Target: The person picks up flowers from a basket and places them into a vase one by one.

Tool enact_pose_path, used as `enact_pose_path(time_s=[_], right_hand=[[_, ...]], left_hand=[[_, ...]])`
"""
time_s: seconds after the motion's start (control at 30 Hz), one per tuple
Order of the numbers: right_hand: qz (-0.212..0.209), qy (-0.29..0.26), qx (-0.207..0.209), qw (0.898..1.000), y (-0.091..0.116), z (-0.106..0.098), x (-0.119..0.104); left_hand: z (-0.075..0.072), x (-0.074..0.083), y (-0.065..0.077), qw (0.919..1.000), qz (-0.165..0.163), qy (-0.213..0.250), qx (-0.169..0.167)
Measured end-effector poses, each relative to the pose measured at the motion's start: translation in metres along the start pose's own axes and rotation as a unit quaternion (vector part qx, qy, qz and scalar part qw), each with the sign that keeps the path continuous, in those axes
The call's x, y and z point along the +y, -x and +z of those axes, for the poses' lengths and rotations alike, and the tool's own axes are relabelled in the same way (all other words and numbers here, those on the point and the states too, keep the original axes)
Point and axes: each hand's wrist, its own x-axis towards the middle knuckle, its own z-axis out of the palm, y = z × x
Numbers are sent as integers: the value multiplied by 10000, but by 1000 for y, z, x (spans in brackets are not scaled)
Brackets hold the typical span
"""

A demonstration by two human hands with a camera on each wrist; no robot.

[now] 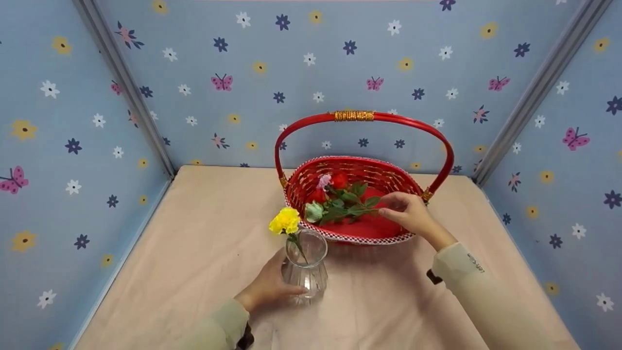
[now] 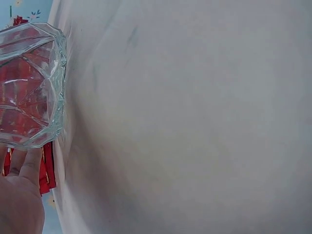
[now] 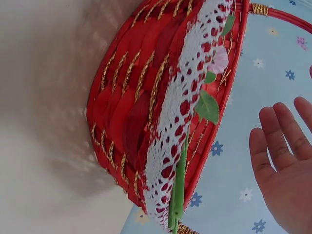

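My left hand (image 1: 269, 284) grips the side of a clear glass vase (image 1: 316, 279), thumb in front and fingers around the far side. One yellow carnation (image 1: 285, 221) leans out over the vase's left rim. In the left wrist view, the faceted base of the vase (image 2: 34, 83) shows above the fingers. My right hand (image 1: 410, 214) is over the right side of a red woven basket (image 1: 364, 239), fingertips near the leafy stems (image 1: 354, 209). Its fingers look spread and relaxed in the right wrist view, beside the green stems (image 3: 179, 185).
In the basket lie a pale green rose (image 1: 314, 212), a pink flower (image 1: 324, 181) and red flowers (image 1: 340, 180). A tall red handle (image 1: 413, 122) arches over it. White lace (image 3: 170, 107) trims the rim. Patterned panels (image 1: 311, 73) enclose the cloth-covered table (image 1: 214, 218).
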Motion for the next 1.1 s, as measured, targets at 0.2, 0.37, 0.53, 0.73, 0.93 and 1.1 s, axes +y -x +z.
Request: enact_pose_path(time_s=[0.2,0.37,0.53,0.73,0.93,1.1], right_hand=[[176,23,143,9997,-5,-7,4],[141,6,245,9996,-12,-11,7],[267,65,221,9994,-17,-11,13],[499,254,96,9984,-18,-6,23],[603,221,-142,9978,-18,0,32],[551,385,-239,9975,-18,3,40]], left_hand=[[0,1,0,10000,4,79,0],[0,2,-1,9999,-8,116,-39],[0,2,-1,9999,-18,109,-69],[0,2,-1,10000,-10,2,-68],[-1,2,-1,9999,-9,82,-87],[-1,0,-2,9999,-2,55,-93]])
